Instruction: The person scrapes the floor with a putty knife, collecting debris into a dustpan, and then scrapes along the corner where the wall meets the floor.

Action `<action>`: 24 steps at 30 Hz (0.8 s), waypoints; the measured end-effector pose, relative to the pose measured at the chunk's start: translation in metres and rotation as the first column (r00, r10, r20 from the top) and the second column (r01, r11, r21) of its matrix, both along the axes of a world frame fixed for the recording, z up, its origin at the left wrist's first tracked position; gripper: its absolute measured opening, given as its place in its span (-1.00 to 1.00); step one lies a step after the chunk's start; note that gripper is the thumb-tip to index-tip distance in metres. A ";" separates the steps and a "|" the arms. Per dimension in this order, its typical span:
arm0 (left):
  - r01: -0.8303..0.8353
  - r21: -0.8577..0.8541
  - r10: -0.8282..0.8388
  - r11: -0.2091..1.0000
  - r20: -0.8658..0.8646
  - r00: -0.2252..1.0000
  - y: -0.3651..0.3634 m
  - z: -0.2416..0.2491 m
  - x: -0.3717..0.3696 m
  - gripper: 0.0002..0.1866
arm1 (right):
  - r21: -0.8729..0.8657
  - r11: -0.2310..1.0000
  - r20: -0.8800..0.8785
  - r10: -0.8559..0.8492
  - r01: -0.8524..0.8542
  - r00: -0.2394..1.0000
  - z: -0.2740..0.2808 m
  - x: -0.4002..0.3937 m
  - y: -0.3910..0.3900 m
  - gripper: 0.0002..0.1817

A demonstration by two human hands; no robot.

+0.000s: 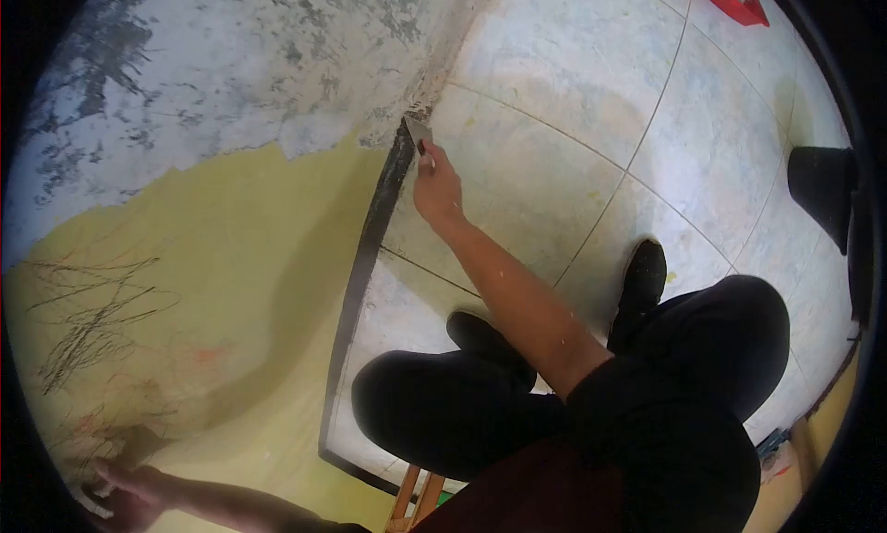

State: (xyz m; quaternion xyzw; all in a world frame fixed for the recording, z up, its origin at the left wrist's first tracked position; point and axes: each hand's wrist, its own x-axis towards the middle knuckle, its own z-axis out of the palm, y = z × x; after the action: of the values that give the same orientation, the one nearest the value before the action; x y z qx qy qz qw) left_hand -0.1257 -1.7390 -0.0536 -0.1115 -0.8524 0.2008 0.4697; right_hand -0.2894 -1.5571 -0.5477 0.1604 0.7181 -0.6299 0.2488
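Observation:
My right hand (438, 187) grips a scraper (419, 132), its flat metal blade touching the upper end of the dark baseboard strip (370, 228), where wall and floor meet. Yellow paint (249, 247) covers the lower part of the wall beside it. Above a ragged edge, the wall (231, 80) is bare, whitish and grey-patched. At the lower left, my left hand (134, 498) is by the scribbled yellow wall, thumb apart from the fingers and nothing visible in it. The view's dark rim partly hides its fingers.
Pale tiles (527, 154) make up the floor, with small flakes near the baseboard. A red container (735, 2) lies at the top right. A black object (820, 196) stands at the right edge. Wooden legs (416, 501) show at the bottom, near my bent knees.

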 end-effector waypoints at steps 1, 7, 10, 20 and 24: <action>-0.015 0.011 0.015 1.000 -0.023 1.000 -0.002 -0.007 0.009 -0.42 | -0.004 1.000 0.106 0.027 -0.026 0.994 0.001 -0.003 -0.005 -0.64; -0.423 -0.246 0.403 0.872 -0.129 0.906 0.026 -0.049 0.020 -0.35 | 0.002 0.999 0.003 0.043 -0.043 0.999 -0.018 0.015 -0.012 -0.63; -0.441 -0.222 0.417 0.869 -0.151 0.896 0.022 -0.058 0.022 -0.32 | -0.020 1.000 0.099 0.000 0.002 0.995 -0.010 -0.018 -0.006 -0.63; -0.305 -0.195 0.298 0.932 -0.066 0.952 0.005 -0.062 0.019 -0.29 | 0.069 0.993 0.028 0.089 -0.091 0.996 -0.017 -0.019 -0.002 -0.63; -0.295 -0.203 0.282 0.934 -0.093 0.955 0.011 -0.076 0.003 -0.27 | 0.037 0.995 0.011 0.092 -0.092 0.996 -0.016 0.011 -0.007 -0.63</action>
State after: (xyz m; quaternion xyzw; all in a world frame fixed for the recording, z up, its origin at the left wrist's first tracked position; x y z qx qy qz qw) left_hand -0.1225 -1.7280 -0.1294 -0.0289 -0.8178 0.3617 0.4467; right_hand -0.2786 -1.5645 -0.5636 0.1346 0.7352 -0.6035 0.2777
